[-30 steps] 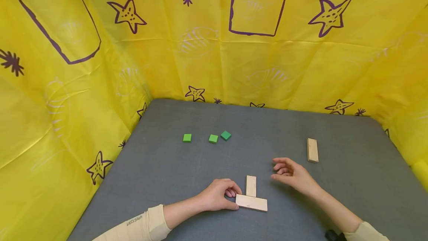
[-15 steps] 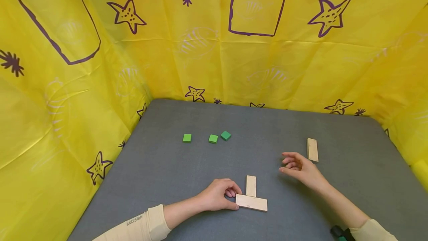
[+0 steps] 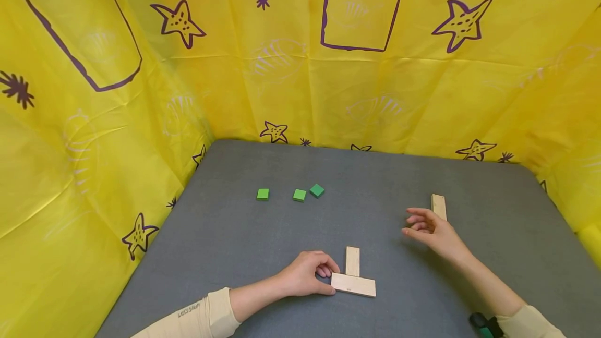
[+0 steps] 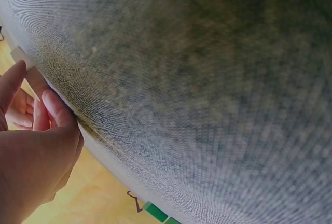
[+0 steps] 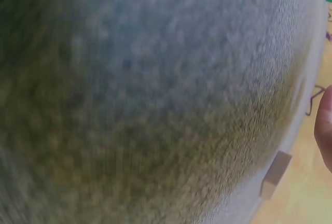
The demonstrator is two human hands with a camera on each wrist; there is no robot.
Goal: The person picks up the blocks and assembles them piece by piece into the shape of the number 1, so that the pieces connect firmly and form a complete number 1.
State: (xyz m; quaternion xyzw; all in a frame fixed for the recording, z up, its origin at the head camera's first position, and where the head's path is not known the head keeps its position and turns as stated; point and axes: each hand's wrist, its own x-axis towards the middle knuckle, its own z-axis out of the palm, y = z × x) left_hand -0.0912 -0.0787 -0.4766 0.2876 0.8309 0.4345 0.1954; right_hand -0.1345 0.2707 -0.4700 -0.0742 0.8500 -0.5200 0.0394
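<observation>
In the head view my left hand (image 3: 307,274) pinches the left end of a pale wooden block (image 3: 353,285) between thumb and fingers. That block lies crosswise on the grey table. A second wooden block (image 3: 352,261) points away from its far edge, and the two form an upside-down T. The left wrist view catches the gripped block (image 4: 32,73) at the fingertips. My right hand (image 3: 434,231) is held above the table with loosely bent fingers and nothing in them. It overlaps the near part of a third wooden block (image 3: 439,205), which the right wrist view shows (image 5: 276,175) lying apart from the thumb.
Farther back on the grey table (image 3: 225,233) lie two light green square blocks, one to the left (image 3: 263,194) and one nearer the middle (image 3: 299,195). A darker green block (image 3: 316,191) sits beside the latter. Yellow cloth (image 3: 281,82) with drawn starfish encloses the table's back and sides.
My right hand has moved right and away from me, and now partly covers the third wooden block. My left hand and the two blocks by it have stayed in place.
</observation>
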